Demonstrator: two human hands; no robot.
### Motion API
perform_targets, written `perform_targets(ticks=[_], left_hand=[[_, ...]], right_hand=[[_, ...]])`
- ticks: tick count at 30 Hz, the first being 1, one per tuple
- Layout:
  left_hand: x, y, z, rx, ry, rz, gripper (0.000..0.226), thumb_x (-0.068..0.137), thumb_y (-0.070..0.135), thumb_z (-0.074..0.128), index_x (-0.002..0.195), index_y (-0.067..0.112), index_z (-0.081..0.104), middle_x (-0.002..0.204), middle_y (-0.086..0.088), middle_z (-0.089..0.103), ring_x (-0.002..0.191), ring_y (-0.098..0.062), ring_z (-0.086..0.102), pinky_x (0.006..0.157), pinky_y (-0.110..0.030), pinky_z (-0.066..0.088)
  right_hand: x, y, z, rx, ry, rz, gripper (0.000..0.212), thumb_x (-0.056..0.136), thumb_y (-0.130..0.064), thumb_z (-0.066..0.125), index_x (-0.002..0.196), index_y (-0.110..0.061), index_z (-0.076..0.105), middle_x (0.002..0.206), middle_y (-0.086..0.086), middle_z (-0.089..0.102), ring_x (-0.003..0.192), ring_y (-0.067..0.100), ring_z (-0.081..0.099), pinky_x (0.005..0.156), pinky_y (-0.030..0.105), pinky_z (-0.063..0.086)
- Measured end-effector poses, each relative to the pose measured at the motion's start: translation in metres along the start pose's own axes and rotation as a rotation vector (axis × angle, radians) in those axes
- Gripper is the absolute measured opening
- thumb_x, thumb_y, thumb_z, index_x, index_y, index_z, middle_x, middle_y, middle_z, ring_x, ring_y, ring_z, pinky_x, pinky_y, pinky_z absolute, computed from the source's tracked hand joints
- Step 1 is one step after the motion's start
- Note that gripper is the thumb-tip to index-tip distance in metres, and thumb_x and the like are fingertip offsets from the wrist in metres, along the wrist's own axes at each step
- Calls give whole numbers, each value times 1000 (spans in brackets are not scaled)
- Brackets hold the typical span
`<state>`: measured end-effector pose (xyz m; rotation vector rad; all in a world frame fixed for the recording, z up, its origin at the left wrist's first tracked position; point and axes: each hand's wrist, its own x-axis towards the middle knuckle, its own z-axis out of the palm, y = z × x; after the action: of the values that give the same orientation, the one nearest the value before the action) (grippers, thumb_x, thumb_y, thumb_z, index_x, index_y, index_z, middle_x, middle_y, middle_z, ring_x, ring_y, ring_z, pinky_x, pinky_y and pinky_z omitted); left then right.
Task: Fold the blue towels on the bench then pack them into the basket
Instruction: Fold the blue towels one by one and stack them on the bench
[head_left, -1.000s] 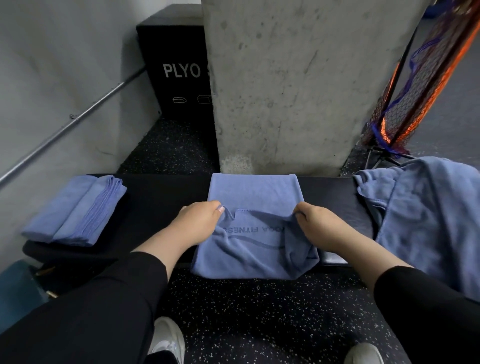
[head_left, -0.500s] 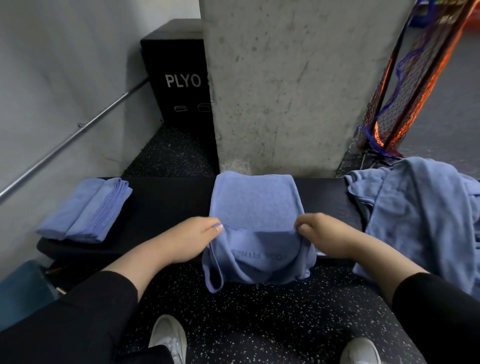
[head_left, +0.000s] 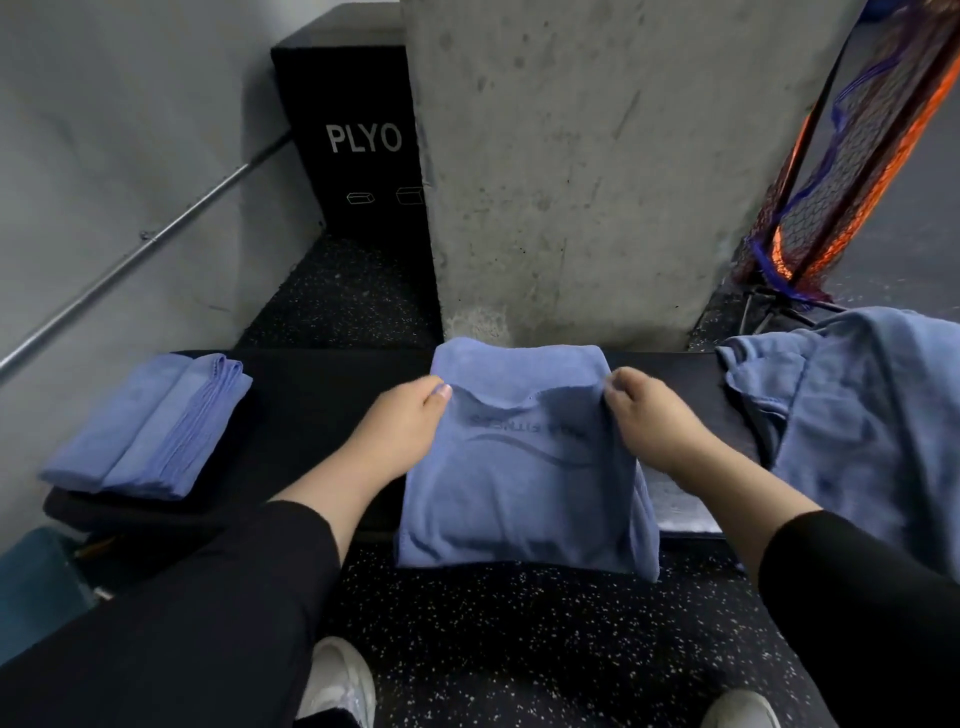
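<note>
A blue towel (head_left: 519, 499) with a dark printed logo lies across the middle of the black bench (head_left: 322, 405), its near part hanging over the front edge. My left hand (head_left: 400, 421) pinches the towel's folded-over edge on the left. My right hand (head_left: 649, 415) pinches the same edge on the right. The edge sags between the two hands, over the towel's far half. A stack of folded blue towels (head_left: 150, 426) rests on the bench's left end. A heap of unfolded blue towels (head_left: 857, 415) covers the right end.
A concrete pillar (head_left: 597, 156) rises right behind the bench. A black box marked PLYO (head_left: 358, 140) stands behind on the left, beside a wall with a metal rail (head_left: 130, 249). An orange and blue net (head_left: 857, 182) leans at the right. A teal thing (head_left: 36, 587) shows at the lower left.
Both hands have lifted the towel's near edge from over the bench front and carried it away from me, over the far half. The view has shifted a little.
</note>
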<state>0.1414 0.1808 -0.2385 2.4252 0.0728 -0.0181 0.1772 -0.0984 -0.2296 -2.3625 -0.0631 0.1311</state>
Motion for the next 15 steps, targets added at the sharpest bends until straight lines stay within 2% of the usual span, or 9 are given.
perform_targets(ticks=[3,7,12,15], left_hand=[[4,-2,13,189,-64,53,41,108,30,39,70,16,37,68,-4,50,74,-33,54,65,-43,37],[3,6,12,297,-93,48,41,109,31,34,70,19,33,69,0,47,76,-32,53,65,-38,28],[-15,13,2,369,-182,13,41,109,34,33,70,19,36,73,0,51,72,-23,50,65,-37,27],[-28,13,-4,370,-251,2,42,108,36,35,72,17,42,76,-3,56,70,-21,51,60,-36,33]], right_hand=[[-1,7,9,-183,-126,-36,25,104,-21,38,93,-8,56,90,13,64,87,32,59,74,39,45],[-4,7,9,-285,-177,-66,23,105,-20,35,101,-14,57,97,11,67,88,32,59,77,40,48],[-16,6,2,-433,-279,-85,20,104,-18,37,99,-13,55,99,11,64,89,31,57,69,35,37],[-23,4,-4,-513,-398,-94,21,103,-18,38,103,-12,58,104,9,64,95,31,58,75,37,43]])
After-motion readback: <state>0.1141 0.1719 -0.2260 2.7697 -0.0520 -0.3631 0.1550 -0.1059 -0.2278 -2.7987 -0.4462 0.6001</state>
